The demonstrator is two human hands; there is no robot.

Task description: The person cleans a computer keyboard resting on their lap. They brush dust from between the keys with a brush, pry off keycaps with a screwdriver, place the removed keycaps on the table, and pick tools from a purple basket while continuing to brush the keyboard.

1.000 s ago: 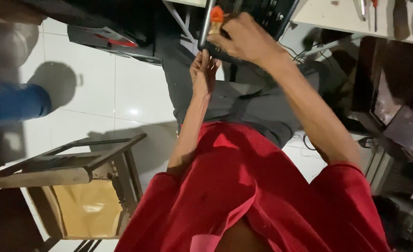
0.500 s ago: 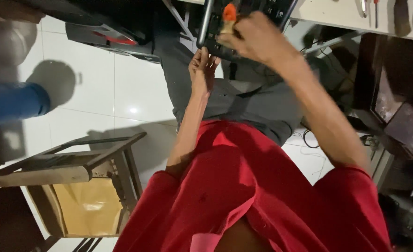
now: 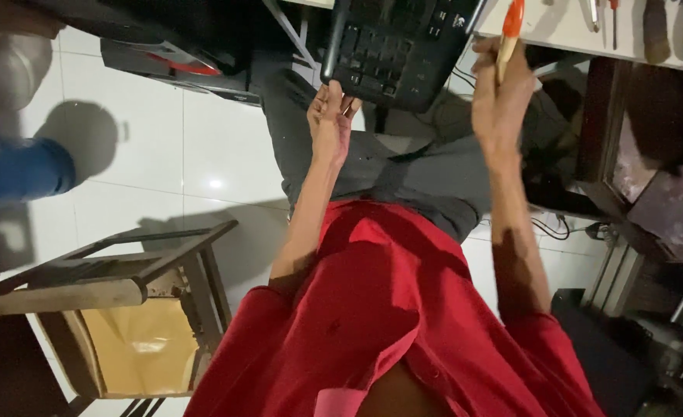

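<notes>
A small repair workshop or home work corner: at 1 o'clock, hand tools (image 3: pixel 604 11) lie on a pale workbench (image 3: pixel 573 35) with cables (image 3: pixel 557 230) trailing beneath; a worn wooden stool frame (image 3: pixel 117 270) stands at 8 o'clock on glossy white floor tiles (image 3: pixel 202 154).

Glossy white tiled floor (image 3: pixel 164 147). Worn wooden frame stool (image 3: pixel 117 270) at lower left, tan sheet (image 3: pixel 137 344) beneath it. Blue-sleeved limb of another person (image 3: pixel 17 170) at left edge. White worktop (image 3: pixel 581 35) top right with small tools (image 3: pixel 600 11). Black cables (image 3: pixel 557 228) on floor.
</notes>
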